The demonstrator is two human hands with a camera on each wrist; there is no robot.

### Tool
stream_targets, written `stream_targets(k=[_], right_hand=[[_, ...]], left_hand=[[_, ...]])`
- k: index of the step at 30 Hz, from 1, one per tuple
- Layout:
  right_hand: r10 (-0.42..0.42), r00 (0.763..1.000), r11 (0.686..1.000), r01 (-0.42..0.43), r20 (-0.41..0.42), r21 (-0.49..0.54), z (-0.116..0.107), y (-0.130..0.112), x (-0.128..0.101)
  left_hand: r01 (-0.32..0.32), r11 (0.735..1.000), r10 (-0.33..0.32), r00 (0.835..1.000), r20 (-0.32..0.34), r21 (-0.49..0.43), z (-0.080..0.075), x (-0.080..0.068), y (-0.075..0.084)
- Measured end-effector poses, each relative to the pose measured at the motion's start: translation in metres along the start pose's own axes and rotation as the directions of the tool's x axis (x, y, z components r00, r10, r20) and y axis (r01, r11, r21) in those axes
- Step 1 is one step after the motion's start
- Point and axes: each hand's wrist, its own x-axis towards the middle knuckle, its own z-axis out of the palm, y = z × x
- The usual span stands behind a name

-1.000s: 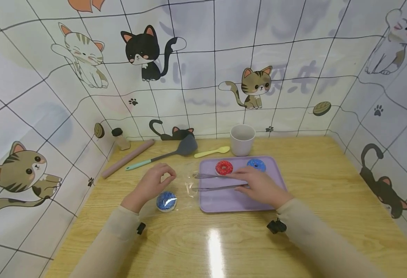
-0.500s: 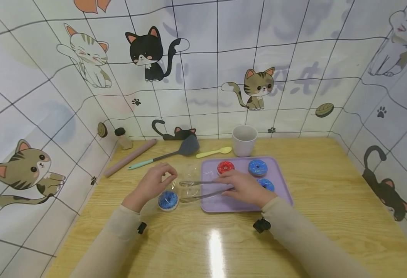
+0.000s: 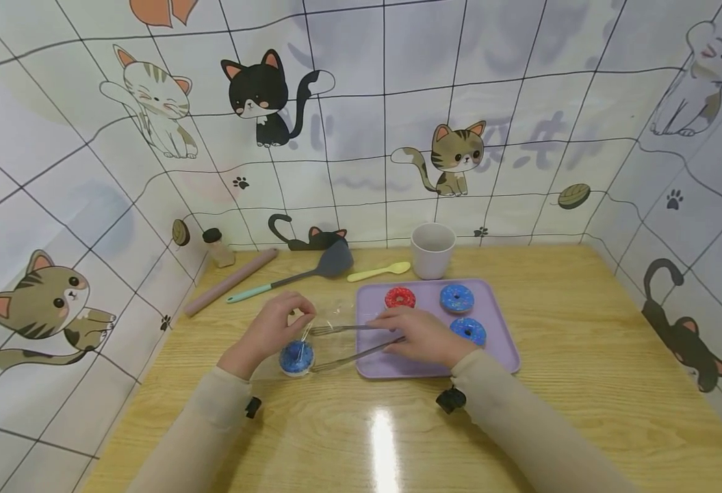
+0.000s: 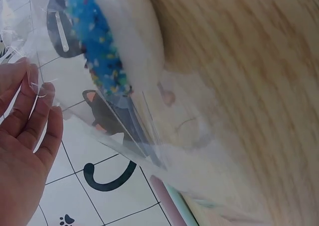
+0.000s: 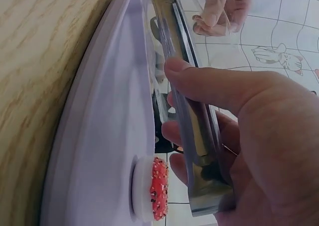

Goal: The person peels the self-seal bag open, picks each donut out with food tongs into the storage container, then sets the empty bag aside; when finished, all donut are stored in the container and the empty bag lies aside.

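Note:
My left hand point(image 3: 268, 330) pinches the edge of a clear plastic bag point(image 4: 149, 151), raising it off the wooden table. Inside the bag lies a blue sprinkled donut point(image 3: 293, 365) with a white base, just below that hand. My right hand point(image 3: 425, 335) grips metal tongs point(image 5: 192, 126) above the purple tray point(image 3: 376, 372). Their two arms stand spread and point left; the front tip is close to the bagged donut, the back tip near the left fingers. On the tray sit a red donut point(image 3: 391, 302) and two blue donuts, a back one point(image 3: 467, 301) and a front one point(image 3: 479, 335).
Behind the tray stands a grey cup point(image 3: 432, 257), with a yellow spoon point(image 3: 373, 272) to its left. Further left lie a spatula point(image 3: 334, 260) and a rolling pin point(image 3: 231, 282), beside a black-capped shaker point(image 3: 219, 250). A cat-patterned wall covering point(image 3: 348, 157) closes off the back and sides.
My right hand has carried the spread tongs left, from over the tray to the bagged donut, uncovering the front blue donut. My left hand keeps pinching the bag almost in place.

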Motion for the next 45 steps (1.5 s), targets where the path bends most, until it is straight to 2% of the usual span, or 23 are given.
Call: stream_targets(k=[5, 11, 20, 33, 39, 45], right_hand=[[-0.024, 1.000, 0.999, 0.024, 0.017, 0.030, 0.005, -0.001, 0.005], [-0.085, 0.996, 0.996, 0.085, 0.011, -0.002, 0.011, -0.002, 0.009], [-0.063, 0.998, 0.998, 0.063, 0.009, -0.021, 0.013, -0.006, 0.002], [0.015, 0.999, 0.999, -0.014, -0.038, 0.030, 0.006, -0.003, -0.016], [0.047, 0.997, 0.998, -0.044, -0.054, 0.049, -0.001, -0.002, -0.028], [0.050, 0.995, 0.998, -0.047, -0.090, 0.035, -0.010, 0.000, -0.041]], left_hand=[[-0.004, 1.000, 0.004, 1.000, -0.001, -0.009, 0.002, 0.000, 0.000], [-0.002, 1.000, 0.002, 1.000, 0.004, 0.003, 0.005, 0.000, -0.002], [-0.016, 1.000, 0.016, 1.000, -0.010, -0.006, 0.007, 0.000, -0.004], [-0.016, 1.000, 0.016, 1.000, -0.018, 0.019, 0.010, -0.001, -0.007], [0.029, 1.000, -0.029, 1.000, -0.010, 0.001, 0.009, -0.003, -0.008], [0.050, 0.998, -0.050, 0.999, -0.005, 0.036, 0.007, -0.002, -0.006]])
